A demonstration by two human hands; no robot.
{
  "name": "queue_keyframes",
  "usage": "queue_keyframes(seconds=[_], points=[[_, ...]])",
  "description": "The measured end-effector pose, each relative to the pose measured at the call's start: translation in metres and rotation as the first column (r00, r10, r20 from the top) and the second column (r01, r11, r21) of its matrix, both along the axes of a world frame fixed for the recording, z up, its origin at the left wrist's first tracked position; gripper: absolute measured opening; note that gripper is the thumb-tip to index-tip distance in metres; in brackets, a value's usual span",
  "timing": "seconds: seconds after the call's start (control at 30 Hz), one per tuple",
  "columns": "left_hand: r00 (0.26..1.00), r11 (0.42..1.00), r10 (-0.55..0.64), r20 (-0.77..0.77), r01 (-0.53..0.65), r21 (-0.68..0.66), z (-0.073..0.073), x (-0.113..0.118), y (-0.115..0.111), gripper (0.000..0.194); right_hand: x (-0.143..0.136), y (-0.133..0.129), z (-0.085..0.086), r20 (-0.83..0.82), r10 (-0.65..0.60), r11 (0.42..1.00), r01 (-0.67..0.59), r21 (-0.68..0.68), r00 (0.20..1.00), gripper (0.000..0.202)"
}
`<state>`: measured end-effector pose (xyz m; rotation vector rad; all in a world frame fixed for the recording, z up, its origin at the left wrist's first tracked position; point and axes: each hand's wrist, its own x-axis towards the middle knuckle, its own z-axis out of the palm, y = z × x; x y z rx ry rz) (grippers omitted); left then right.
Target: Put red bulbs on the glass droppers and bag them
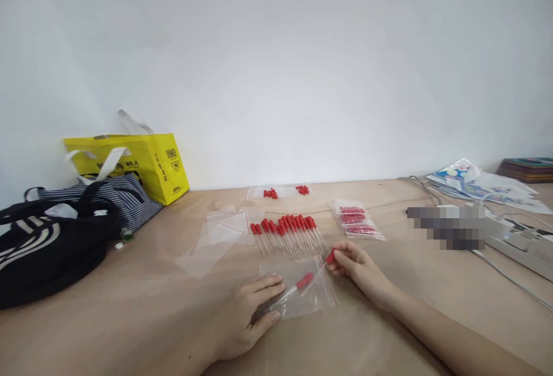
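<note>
A clear zip bag [309,301] lies flat near the front of the table, with a red-topped glass dropper [305,281] inside. My left hand [250,312] rests on the bag's left end, fingers apart, thumb at its lower edge. At the bag's red-lined opening, my right hand [352,264] pinches another dropper by its red bulb [331,256], its tube pointing into the bag. Just behind the bag lies a row of several red-topped droppers [289,232], bulbs away from me.
Clear bags [216,240] lie left of the row. Filled bags stand behind [279,192] and right [356,220]. A black bag [52,243], striped bag [133,200] and yellow bag [168,168] are at left; a power strip [522,246] and cables are at right.
</note>
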<state>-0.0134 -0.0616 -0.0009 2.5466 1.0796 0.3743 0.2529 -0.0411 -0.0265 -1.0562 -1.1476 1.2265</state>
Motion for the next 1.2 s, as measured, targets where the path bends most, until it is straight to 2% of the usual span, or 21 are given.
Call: queue_keyframes(seconds=[0.1, 0.17, 0.4, 0.53, 0.63, 0.7, 0.8, 0.83, 1.03, 1.2], points=[[1.0, 1.0, 0.008, -0.018, -0.008, 0.004, 0.0, 0.0, 0.001, 0.041, 0.001, -0.002, -0.004, 0.266, 0.118, 0.987, -0.142, 0.073, 0.957, 0.026], [1.0, 1.0, -0.001, -0.023, 0.001, 0.012, 0.001, 0.0, 0.001, 0.041, 0.001, -0.002, -0.006, 0.369, 0.154, 0.975, -0.201, 0.093, 0.916, 0.023], [1.0, 1.0, -0.012, -0.005, 0.013, 0.022, -0.001, 0.0, 0.001, 0.041, -0.012, -0.006, -0.003, 0.473, 0.257, 0.932, -0.346, 0.109, 0.843, 0.011], [1.0, 1.0, -0.017, -0.01, 0.017, 0.021, -0.002, 0.0, 0.001, 0.041, -0.012, -0.003, -0.001, 0.512, 0.176, 0.938, -0.3, 0.17, 0.841, 0.008], [0.999, 1.0, -0.004, -0.035, 0.005, 0.021, 0.0, -0.001, 0.0, 0.041, -0.003, 0.009, 0.002, 0.551, 0.16, 0.942, -0.294, 0.163, 0.819, 0.01], [0.999, 1.0, -0.002, -0.042, 0.003, 0.02, 0.001, -0.001, -0.001, 0.042, 0.004, 0.024, 0.005, 0.605, 0.086, 0.957, -0.233, 0.17, 0.792, 0.007], [0.998, 0.999, -0.04, -0.039, 0.041, 0.015, 0.002, 0.0, -0.001, 0.043, 0.008, 0.053, 0.011, 0.691, -0.161, 0.976, 0.01, 0.217, 0.705, 0.011], [0.998, 0.998, -0.053, -0.034, 0.053, 0.016, 0.003, 0.0, -0.001, 0.043, 0.007, 0.063, 0.013, 0.704, -0.202, 0.974, 0.061, 0.22, 0.681, 0.012], [0.999, 0.999, -0.028, -0.017, 0.028, 0.038, 0.004, 0.003, -0.002, 0.041, -0.015, 0.115, 0.016, 0.748, -0.327, 0.94, 0.28, 0.195, 0.578, 0.027], [0.998, 0.998, -0.062, -0.034, 0.061, -0.024, 0.009, 0.001, -0.001, 0.043, -0.025, 0.128, 0.012, 0.747, -0.335, 0.927, 0.344, 0.151, 0.575, 0.017]])
